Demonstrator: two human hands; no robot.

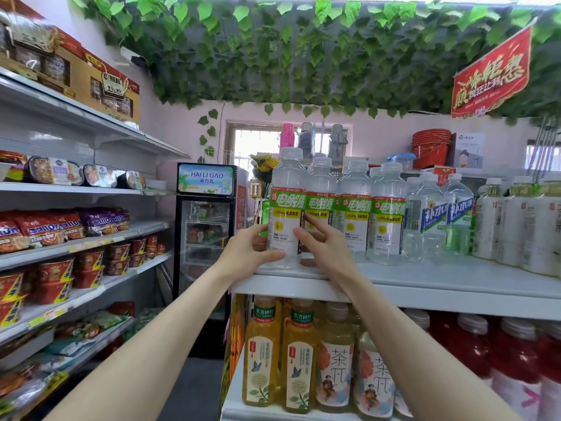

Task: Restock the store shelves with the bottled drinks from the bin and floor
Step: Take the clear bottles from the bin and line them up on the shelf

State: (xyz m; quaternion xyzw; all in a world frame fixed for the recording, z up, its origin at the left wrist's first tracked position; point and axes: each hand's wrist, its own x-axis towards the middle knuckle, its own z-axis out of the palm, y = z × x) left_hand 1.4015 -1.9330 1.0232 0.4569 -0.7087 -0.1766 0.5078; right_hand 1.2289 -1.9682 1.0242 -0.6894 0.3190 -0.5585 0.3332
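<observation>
A clear electrolyte bottle point(286, 189) with a green and yellow label stands upright at the left end of the top shelf point(449, 281). My left hand point(247, 253) grips its lower part from the left, thumb across the front. My right hand point(323, 244) holds it from the right, fingers curled round its side. Three matching bottles point(355, 208) stand in a row right beside it. Neither the bin nor the floor shows in this view.
Water bottles point(437, 211) and pale drink bottles point(522, 223) fill the shelf further right. Below stand tea bottles point(300, 357) and red drinks point(513, 369). A noodle rack point(76, 244) lines the left aisle; a small fridge point(206, 226) stands behind.
</observation>
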